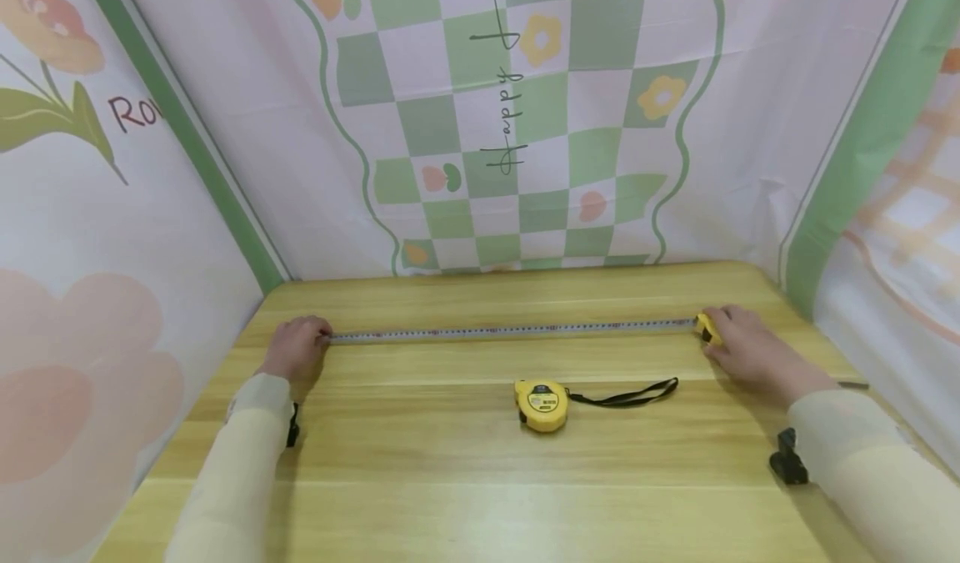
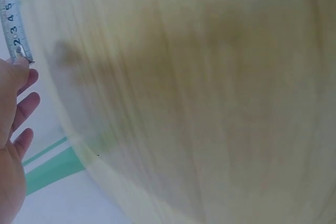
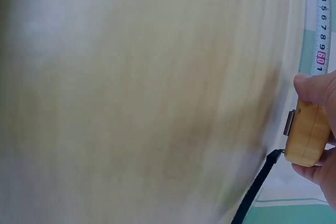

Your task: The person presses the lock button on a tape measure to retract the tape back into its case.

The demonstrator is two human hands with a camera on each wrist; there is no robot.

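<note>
One flat blade [image 1: 510,329], left grip [image 1: 296,346] pinching its end, right grip [image 1: 744,343] clamping rounded yellow case [image 3: 307,135] (woodgrain table [image 1: 420,496])

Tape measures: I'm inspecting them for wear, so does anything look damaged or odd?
Nothing stands out: the blade runs straight from the left hand to the yellow case in the right hand, and the other tape measure lies flat, strap attached.

Both sleeves [image 1: 232,480] are cream — the wrist cameras [image 1: 789,460] black.
</note>
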